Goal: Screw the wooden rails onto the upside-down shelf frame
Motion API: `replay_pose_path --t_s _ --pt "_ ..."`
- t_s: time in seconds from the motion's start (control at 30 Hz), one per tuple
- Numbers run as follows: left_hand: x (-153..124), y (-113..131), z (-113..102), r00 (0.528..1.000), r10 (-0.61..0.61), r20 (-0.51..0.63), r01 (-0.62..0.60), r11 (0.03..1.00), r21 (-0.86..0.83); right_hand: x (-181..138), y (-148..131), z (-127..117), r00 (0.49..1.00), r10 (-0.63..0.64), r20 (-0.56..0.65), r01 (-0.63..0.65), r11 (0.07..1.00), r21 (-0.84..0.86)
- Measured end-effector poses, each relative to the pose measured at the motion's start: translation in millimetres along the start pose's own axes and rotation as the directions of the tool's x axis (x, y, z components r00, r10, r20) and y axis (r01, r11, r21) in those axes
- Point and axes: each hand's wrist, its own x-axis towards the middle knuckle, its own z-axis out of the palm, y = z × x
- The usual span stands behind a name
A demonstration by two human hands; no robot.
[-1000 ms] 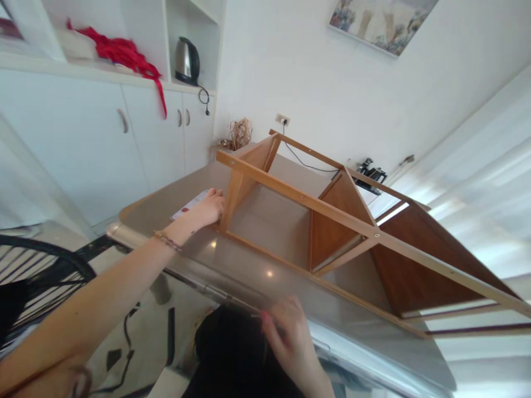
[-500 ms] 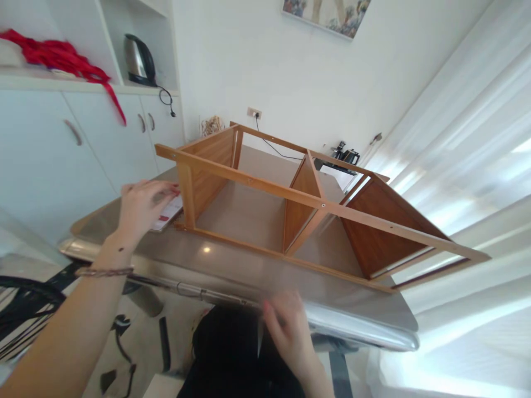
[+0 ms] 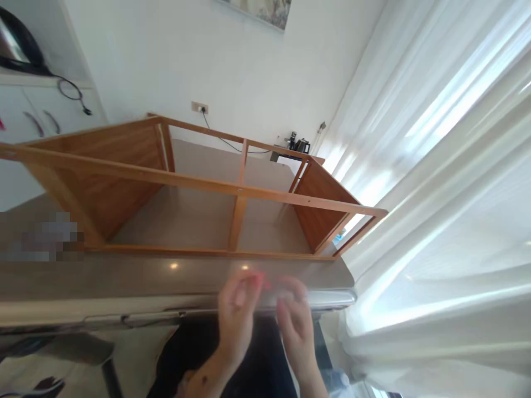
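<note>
My left hand [image 3: 237,312] is raised over the near edge of the table [image 3: 199,282], thumb and fingertips pinched together. Just right of it, my right hand [image 3: 295,318] has its fingers curled in towards the thumb. Motion blurs both hands, and I cannot make out what is between their fingertips. Beyond them a wooden shelf frame [image 3: 239,191] lies on its side on the table, with panels at both ends and a crossbar in the middle. Neither hand touches the frame.
A kettle [image 3: 16,44] with a loose cord stands on the cabinet at upper left. A wall socket [image 3: 199,106] has a cable plugged in behind the table. Black appliances [image 3: 299,145] sit beyond the frame. White curtains [image 3: 415,221] hang at the right.
My left hand has left the phone-like item at the frame's left end and come beside my right hand. The view has swung right. The thin pale piece below my right hand no longer shows.
</note>
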Motion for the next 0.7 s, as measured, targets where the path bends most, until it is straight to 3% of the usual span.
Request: replay_pose_path --t_s 0.03,0.1,0.2,0.37,0.53,0.7 --pt "-9.8 -6.9 20.3 0.986 -0.151 0.071 0.155 0.986 -0.055 -0.9 3.8 -11.1 0.997 0.049 -0.058 -0.045 0.997 0.056" --pt "-22.3 -20.3 51.4 0.913 -0.342 0.221 0.382 0.907 -0.179 -1.6 13.0 -31.8 0.976 0.164 -0.141 -0.136 0.973 0.188" --pt "-27.4 -37.5 77.9 0.815 -0.450 0.366 0.551 0.796 -0.248 0.2 29.5 -54.0 0.927 0.308 -0.213 -0.201 0.890 0.410" --pt "-18.6 -52.7 95.7 0.762 -0.540 0.358 0.634 0.736 -0.237 8.6 54.2 -67.7 0.840 0.481 -0.253 -0.241 0.746 0.621" --pt "-10.8 -62.7 104.6 0.739 -0.564 0.368 0.664 0.703 -0.255 15.8 68.1 -72.0 0.817 0.538 -0.206 -0.251 0.655 0.713" --pt "-10.4 -72.6 108.1 0.708 -0.584 0.397 0.692 0.686 -0.225 18.1 75.4 -78.4 0.823 0.551 -0.136 -0.312 0.639 0.703"
